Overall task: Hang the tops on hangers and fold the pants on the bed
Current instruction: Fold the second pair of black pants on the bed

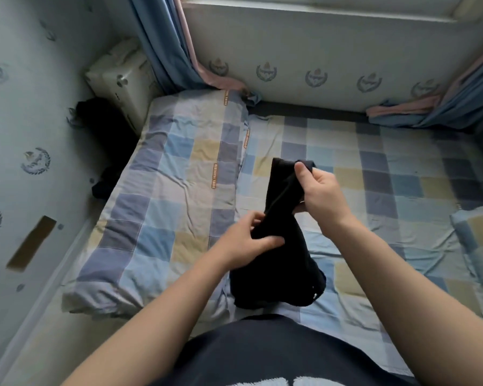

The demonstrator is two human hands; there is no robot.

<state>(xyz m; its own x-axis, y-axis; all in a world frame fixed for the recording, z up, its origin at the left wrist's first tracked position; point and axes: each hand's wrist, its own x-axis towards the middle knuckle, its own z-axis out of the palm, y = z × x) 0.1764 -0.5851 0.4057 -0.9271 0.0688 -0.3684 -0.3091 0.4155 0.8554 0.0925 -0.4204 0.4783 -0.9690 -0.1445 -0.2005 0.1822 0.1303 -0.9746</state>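
The person's dark shirt (276, 355) filled the bottom of the frame. Just above it, in the centre, a black garment (276, 263) was held over the checked bed sheet (374, 168). The left hand (246, 242) gripped its middle part, and the right hand (319, 192) pinched its upper edge. A folded quilt (176, 174) lay at the left. Further, at the upper left, more dark clothes (103, 126) lay beside the wall.

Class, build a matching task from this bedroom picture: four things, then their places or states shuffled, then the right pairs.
1 black garment
2 folded quilt
3 left curtain
4 white box

A in the far left corner
B gripped by left hand and right hand
C lying along the bed on its left side
D hanging beside the window

Pairs: 1-B, 2-C, 3-D, 4-A
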